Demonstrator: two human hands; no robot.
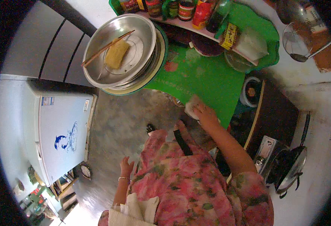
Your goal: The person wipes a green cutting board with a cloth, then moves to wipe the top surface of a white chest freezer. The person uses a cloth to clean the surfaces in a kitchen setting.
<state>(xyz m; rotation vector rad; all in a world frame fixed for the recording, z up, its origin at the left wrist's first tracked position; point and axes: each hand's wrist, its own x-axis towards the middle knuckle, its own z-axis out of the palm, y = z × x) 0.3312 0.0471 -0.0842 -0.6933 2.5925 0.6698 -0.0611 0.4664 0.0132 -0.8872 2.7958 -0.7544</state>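
Observation:
My right hand (206, 113) holds a bunched whitish cloth (192, 110) at the near edge of a green shelf top (207, 76). My left hand (126, 166) hangs low at my side over the floor, fingers apart, with nothing in it. To the left on the green top, a wide stainless steel basin (95, 70) rests on a stack of dishes. Inside the basin lie a yellow sponge-like block (117, 54) and wooden chopsticks (107, 48), which reach over the rim.
Jars and bottles (186, 10) line the upper rack. A white chest freezer (64, 121) bearing a dolphin picture stands at left. To the right are a dark counter (278, 107), a gas stove (264, 155) and a wok (291, 175). A ladle (299, 58) lies at upper right.

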